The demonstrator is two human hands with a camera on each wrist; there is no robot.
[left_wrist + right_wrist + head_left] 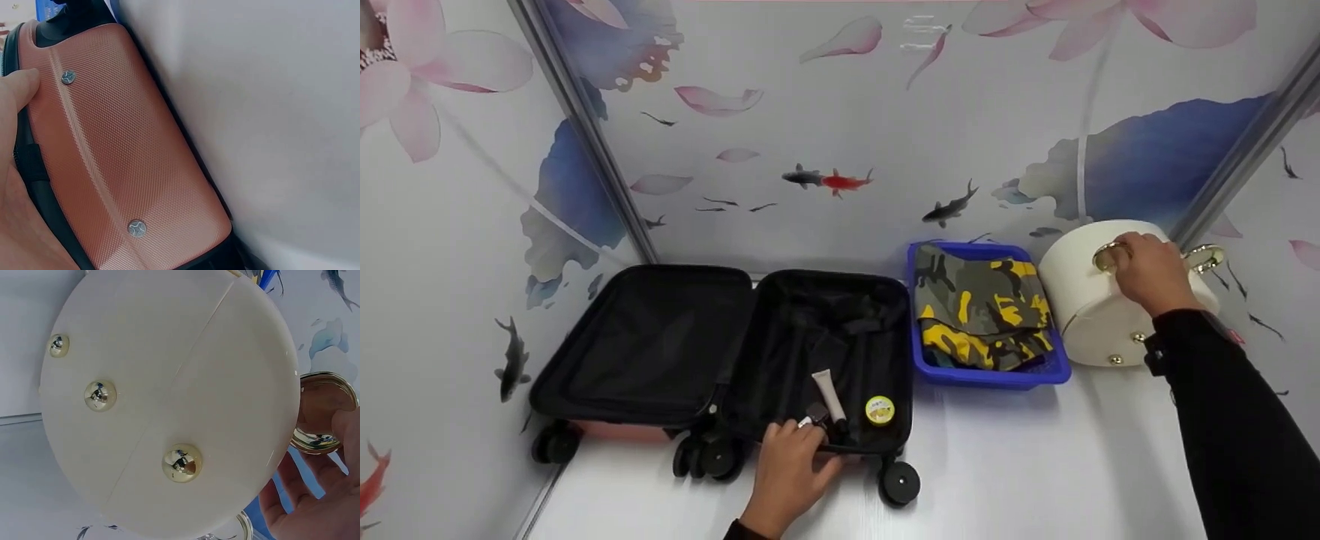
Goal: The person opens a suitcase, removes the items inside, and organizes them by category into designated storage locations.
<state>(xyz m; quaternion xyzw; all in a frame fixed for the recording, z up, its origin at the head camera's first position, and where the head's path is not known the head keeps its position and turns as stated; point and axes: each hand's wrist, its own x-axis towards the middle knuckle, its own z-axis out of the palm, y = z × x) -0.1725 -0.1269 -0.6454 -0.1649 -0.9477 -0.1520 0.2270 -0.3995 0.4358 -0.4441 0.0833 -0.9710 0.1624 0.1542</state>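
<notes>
An open suitcase (641, 345) lies with its two black-lined halves side by side. My left hand (789, 469) grips the near rim of the right half, fingers over the edge, thumb against the pink ribbed shell (124, 140). Just beyond these fingers, inside, are a pale tube (829, 394) with a black cap, a small dark item (816, 412) and a round yellow-lidded tub (880, 410). On the right, a cream-white round case (1080, 262) is tipped so that its base with gold ball feet (181, 463) faces me. My right hand (1155, 274) holds one of its gold ring handles (320, 439).
Between suitcase and white case stands a blue basket (990, 376) with folded yellow-and-grey camouflage cloth (982, 300). A second gold ring (1206, 258) hangs on the case. Suitcase wheels (900, 482) stick out toward me. Patterned walls (825, 112) close off the back and sides.
</notes>
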